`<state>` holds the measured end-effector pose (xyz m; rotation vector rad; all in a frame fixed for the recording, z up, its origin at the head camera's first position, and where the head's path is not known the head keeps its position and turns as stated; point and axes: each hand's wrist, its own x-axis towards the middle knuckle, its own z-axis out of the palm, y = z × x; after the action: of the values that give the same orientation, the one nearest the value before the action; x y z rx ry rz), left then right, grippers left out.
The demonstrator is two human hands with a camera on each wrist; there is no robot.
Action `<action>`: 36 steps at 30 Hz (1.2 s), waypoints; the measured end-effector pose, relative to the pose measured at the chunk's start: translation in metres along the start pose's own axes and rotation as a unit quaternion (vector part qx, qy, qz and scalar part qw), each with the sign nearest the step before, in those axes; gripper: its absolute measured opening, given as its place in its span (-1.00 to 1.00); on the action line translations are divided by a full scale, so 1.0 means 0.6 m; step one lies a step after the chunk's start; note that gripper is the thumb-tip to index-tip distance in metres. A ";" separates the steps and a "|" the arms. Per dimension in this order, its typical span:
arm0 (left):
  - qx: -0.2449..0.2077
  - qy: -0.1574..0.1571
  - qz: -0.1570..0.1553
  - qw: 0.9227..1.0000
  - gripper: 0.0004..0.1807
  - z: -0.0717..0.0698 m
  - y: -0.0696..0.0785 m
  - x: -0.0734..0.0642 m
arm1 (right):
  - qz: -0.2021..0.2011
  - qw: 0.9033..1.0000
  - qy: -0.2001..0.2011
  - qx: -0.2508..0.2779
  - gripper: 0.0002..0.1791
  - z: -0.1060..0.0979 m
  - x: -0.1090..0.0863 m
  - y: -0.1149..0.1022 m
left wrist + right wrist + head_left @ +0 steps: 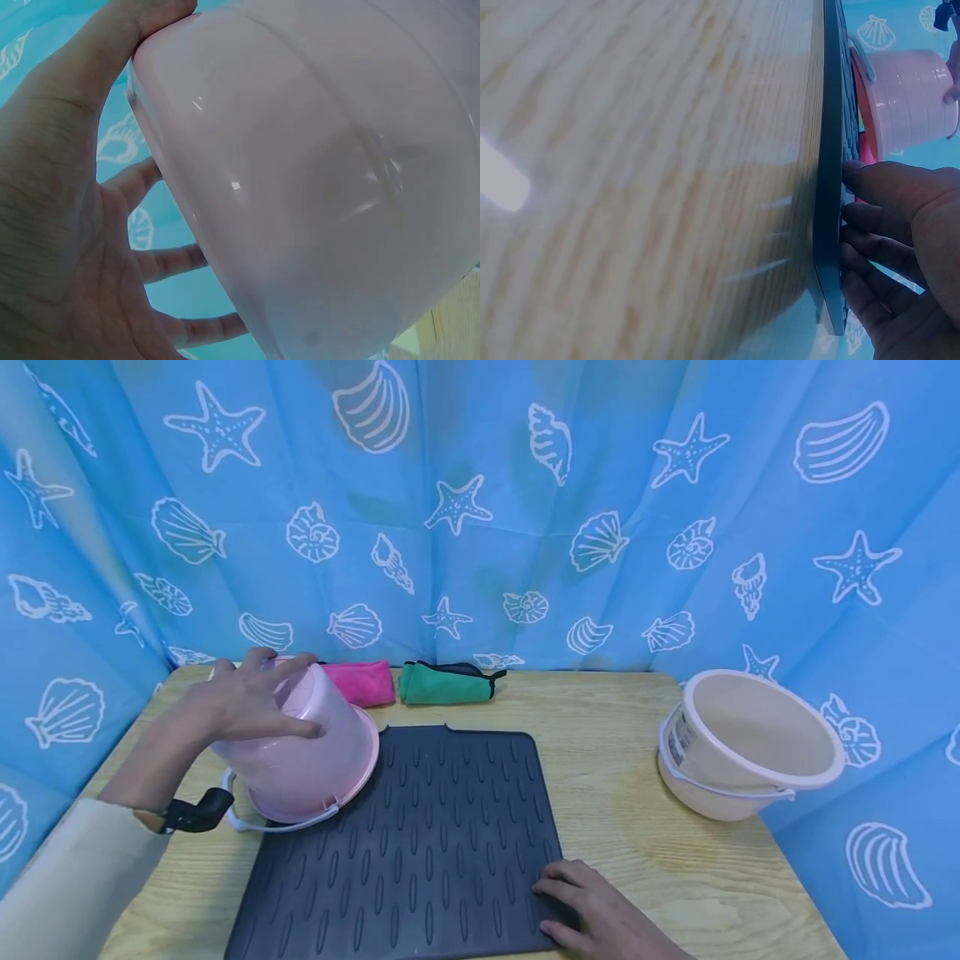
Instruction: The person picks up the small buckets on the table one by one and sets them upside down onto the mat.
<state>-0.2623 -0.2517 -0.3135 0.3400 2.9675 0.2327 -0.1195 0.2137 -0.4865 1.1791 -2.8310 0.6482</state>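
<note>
My left hand (pixel 243 697) grips a pink bucket (pixel 318 768) by its base, thumb on one side and fingers spread over the other. The bucket is tipped nearly upside down, with its rim low over the left part of a dark ridged mat (pixel 420 835) and its white handle hanging toward me. The left wrist view has the bucket's glossy wall (pixel 300 172) filling most of it. At the mat's near right corner rests my right hand (pixel 596 910), its fingertips touching the upper surface. The right wrist view catches those fingers (pixel 885 184) loosely bent against the mat.
A cream bucket (pixel 720 802) with a handle stands upright at the table's right edge. Behind the mat lie a folded pink cloth (pixel 363 683) and a rolled green cloth (pixel 446 685) with dark trim. A blue shell-patterned curtain (pixel 487 568) surrounds the wooden table (pixel 607 752).
</note>
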 end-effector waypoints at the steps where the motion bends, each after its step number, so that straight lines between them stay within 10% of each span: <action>1: 0.001 -0.001 -0.001 1.000 0.24 0.000 0.002 0.002 | -0.002 1.000 0.002 -0.001 -0.68 0.000 0.000 0.000; 36: 0.045 0.001 0.003 0.999 0.22 0.018 0.042 0.018 | -0.033 0.999 0.033 -0.007 -0.67 0.003 -0.003 0.006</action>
<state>-0.2659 -0.2237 -0.3210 0.3591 2.9851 0.1000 -0.1205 0.2163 -0.4895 1.2195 -2.7268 0.6500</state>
